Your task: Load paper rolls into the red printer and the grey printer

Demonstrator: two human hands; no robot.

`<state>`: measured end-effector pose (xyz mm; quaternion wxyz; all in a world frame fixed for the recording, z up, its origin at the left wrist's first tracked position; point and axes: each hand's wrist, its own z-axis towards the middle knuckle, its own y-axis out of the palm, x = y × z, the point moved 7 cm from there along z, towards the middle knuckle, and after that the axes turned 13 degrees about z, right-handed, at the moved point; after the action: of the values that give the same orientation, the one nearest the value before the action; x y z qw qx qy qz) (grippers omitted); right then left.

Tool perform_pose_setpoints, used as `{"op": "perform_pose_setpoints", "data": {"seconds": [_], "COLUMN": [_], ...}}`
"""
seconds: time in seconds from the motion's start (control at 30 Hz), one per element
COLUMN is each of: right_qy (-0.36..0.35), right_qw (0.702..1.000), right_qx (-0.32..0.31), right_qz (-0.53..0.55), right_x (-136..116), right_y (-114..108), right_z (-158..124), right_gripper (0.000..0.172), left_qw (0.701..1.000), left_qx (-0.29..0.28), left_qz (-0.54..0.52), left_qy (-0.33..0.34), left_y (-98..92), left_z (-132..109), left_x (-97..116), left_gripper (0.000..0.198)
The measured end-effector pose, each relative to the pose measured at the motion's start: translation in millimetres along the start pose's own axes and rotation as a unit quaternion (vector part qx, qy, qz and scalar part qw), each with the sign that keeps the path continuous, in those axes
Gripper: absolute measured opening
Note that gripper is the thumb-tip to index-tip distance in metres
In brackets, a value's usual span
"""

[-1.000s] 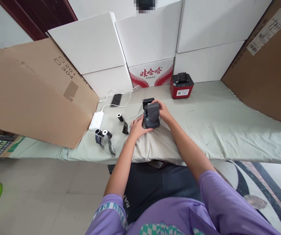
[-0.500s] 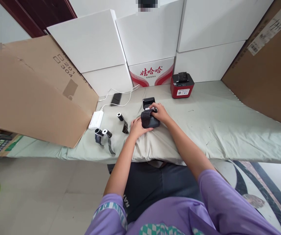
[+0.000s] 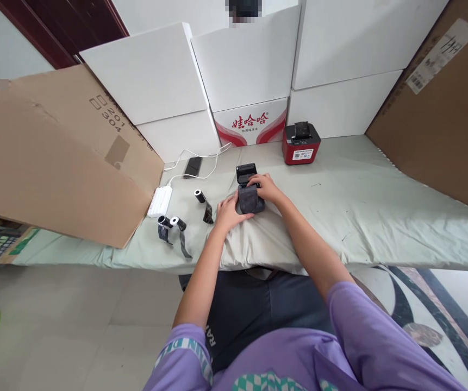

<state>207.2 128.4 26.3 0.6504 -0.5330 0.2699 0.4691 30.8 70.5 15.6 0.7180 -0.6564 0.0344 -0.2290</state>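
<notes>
A small black printer (image 3: 249,190) with its lid up rests on the pale green cloth in front of me. My left hand (image 3: 228,212) grips its near left side, fingers curled against it. My right hand (image 3: 267,187) lies on top of it at the right, fingers bent over a dark strip of paper that hangs down its front. Three small paper rolls with dark printed tails lie to the left: one (image 3: 200,195) nearer the printer, two (image 3: 171,222) closer to the table edge.
A red printer (image 3: 300,143) stands at the back by stacked white boxes (image 3: 242,60). A white power strip (image 3: 160,201), white cable and black phone (image 3: 193,166) lie at the left. Big cardboard sheets lean at left (image 3: 54,157) and right (image 3: 441,108).
The dark paper strip, first spread over the printer's front, then bunched up, now lies flatter against it. My right hand has shifted slightly down onto the top. My left hand has stayed put.
</notes>
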Motion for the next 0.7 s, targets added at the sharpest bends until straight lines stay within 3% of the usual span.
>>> {"op": "perform_pose_setpoints", "data": {"seconds": [0.13,0.23,0.37,0.43,0.5,0.57,0.7], "right_qy": [-0.03,-0.058,-0.075,-0.042,-0.007,0.003,-0.015], "right_qw": [0.997,0.992,0.989,0.98,0.97,0.96,0.954], "right_qx": [-0.068,-0.084,0.052,0.11,0.117,0.118,0.112], "right_qz": [0.037,0.072,0.121,0.16,0.211,0.253,0.278], "right_x": [-6.5,-13.4,-11.3,-0.8,9.0,12.7,5.6], "right_y": [-11.3,-20.7,-33.4,-31.9,-24.6,-21.3,-26.2], "right_z": [-6.1,-9.7,-4.4,0.0,4.1,5.3,-0.9], "right_gripper": [0.033,0.03,0.033,0.05,0.066,0.07,0.05], "left_qw": [1.0,1.0,0.998,0.995,0.993,0.99,0.984], "left_qx": [-0.003,0.007,0.043,0.057,0.068,0.082,0.108], "left_qz": [0.003,0.005,0.008,0.009,0.01,0.009,0.002], "left_qy": [0.008,0.01,0.046,0.075,0.099,0.117,0.139], "left_y": [2.7,3.7,-0.9,-3.5,-6.0,-10.0,-20.9], "left_z": [-0.5,-1.7,-4.0,-5.4,-6.8,-8.7,-13.9], "left_x": [-0.6,-2.3,0.2,3.2,5.4,6.6,7.6], "left_gripper": [0.11,0.11,0.106,0.095,0.082,0.071,0.056]}}
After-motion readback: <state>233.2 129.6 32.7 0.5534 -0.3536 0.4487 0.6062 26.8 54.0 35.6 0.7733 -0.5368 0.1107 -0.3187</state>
